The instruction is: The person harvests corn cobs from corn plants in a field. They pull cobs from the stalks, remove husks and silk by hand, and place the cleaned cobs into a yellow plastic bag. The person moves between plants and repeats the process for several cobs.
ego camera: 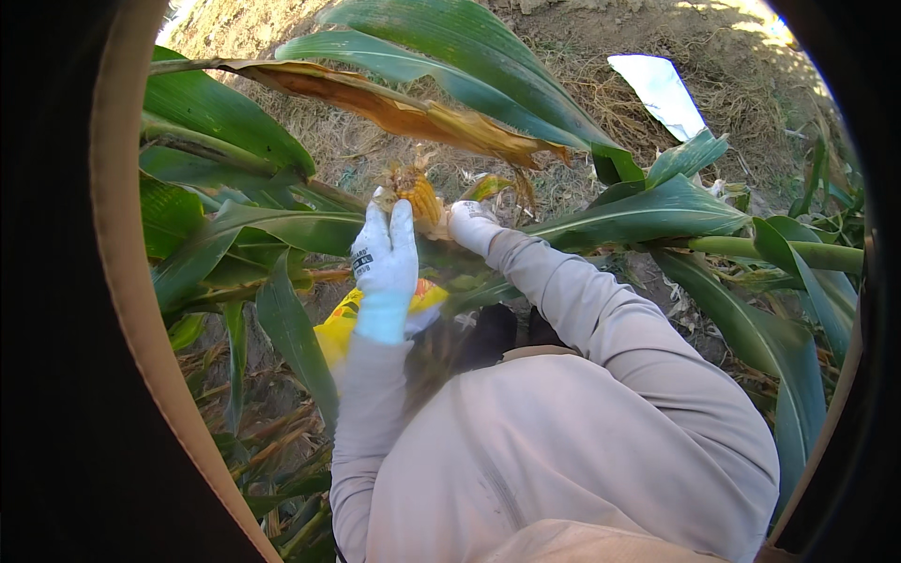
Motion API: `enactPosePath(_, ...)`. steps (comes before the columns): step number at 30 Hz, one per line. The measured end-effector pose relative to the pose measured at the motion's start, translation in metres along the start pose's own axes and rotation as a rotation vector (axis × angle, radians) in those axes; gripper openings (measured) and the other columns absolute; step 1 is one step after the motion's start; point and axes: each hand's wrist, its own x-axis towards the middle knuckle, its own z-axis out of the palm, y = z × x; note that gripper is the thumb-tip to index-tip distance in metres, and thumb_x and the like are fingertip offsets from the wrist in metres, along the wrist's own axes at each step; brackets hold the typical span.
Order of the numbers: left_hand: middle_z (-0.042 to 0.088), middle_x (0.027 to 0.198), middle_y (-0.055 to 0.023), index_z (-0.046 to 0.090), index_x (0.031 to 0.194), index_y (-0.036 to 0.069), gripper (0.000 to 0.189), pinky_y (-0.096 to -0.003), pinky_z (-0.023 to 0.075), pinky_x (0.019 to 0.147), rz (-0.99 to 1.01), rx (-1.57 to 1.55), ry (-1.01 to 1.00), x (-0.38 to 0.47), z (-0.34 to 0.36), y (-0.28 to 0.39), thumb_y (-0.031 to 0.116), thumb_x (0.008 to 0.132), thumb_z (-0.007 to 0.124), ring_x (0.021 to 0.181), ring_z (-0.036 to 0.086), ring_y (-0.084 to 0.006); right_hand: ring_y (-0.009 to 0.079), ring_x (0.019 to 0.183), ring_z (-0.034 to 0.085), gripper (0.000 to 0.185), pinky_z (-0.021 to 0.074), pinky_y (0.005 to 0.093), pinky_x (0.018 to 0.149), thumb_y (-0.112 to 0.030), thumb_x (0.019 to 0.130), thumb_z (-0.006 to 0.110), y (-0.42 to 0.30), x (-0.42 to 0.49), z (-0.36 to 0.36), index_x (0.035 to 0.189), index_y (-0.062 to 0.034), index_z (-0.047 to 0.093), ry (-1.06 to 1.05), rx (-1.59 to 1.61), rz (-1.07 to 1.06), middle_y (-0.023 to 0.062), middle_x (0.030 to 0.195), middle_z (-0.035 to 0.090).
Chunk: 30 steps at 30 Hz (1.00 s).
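Observation:
A yellow ear of corn (424, 200) is in front of me, its kernels bare near the tip and pale husk (438, 226) around its lower part. My left hand (386, 246), in a white work glove bearing print, lies along the ear's left side with its fingers pointing up toward the tip. On the other side, my right hand (473, 224), also gloved, is closed at the husk near the base of the ear. Its fingertips are mostly hidden from view. Dried silk and husk scraps cling to the tip.
Green corn leaves (633, 218) and a thick stalk (774, 252) cross on both sides. A dry brown leaf (394, 109) hangs beyond the ear. A yellow printed bag (336, 338) is below my left hand. A white sheet (662, 95) lies on the straw-strewn soil (584, 42).

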Motion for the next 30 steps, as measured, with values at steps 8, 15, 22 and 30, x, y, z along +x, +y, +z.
enactPosePath(8,0.072,0.094,-0.0168,0.068,0.105,-0.004,0.061,-0.0368,0.0522,0.077,-0.033,0.119,-0.090,0.028,-0.010,-0.013,0.050,0.080,0.076,0.084,0.069,-0.0287,0.0390,0.104,0.064,0.041,0.0512,0.0452,0.089,-0.039,0.096,0.049,0.010,0.021,0.048,0.108,-0.0059,0.070,0.045,0.088,0.157,0.0214,0.109,0.068)
enactPosePath(15,0.072,0.093,-0.0180,0.069,0.103,-0.003,0.064,-0.0383,0.0513,0.074,0.007,0.160,-0.178,0.027,-0.022,-0.030,0.057,0.081,0.072,0.080,0.068,-0.0309,0.0391,0.105,0.062,0.041,0.0494,0.0455,0.090,-0.038,0.097,0.047,0.027,0.010,0.053,0.110,-0.0053,0.067,0.123,0.151,0.087,0.0229,0.110,0.066)
enactPosePath(22,0.070,0.087,-0.0195,0.063,0.113,-0.002,0.072,-0.0410,0.0529,0.076,0.264,-0.024,-0.234,0.004,-0.013,-0.045,0.061,0.079,0.070,0.082,0.067,-0.0368,0.0331,0.116,0.059,0.048,0.0459,0.0406,0.099,-0.032,0.095,0.058,0.025,-0.087,-0.005,0.133,-0.0035,0.052,0.573,0.212,-0.313,0.0205,0.132,0.056)
enactPosePath(30,0.068,0.096,-0.0101,0.062,0.113,-0.002,0.032,-0.0298,0.0490,0.078,0.282,-0.619,-0.138,-0.023,0.025,-0.053,0.026,0.099,0.059,0.089,0.061,-0.0151,0.0157,0.128,0.047,0.052,0.0339,0.0316,0.110,-0.029,0.099,0.054,-0.014,-0.138,-0.087,0.141,0.0000,0.046,-0.144,0.966,-0.599,0.0098,0.137,0.055)
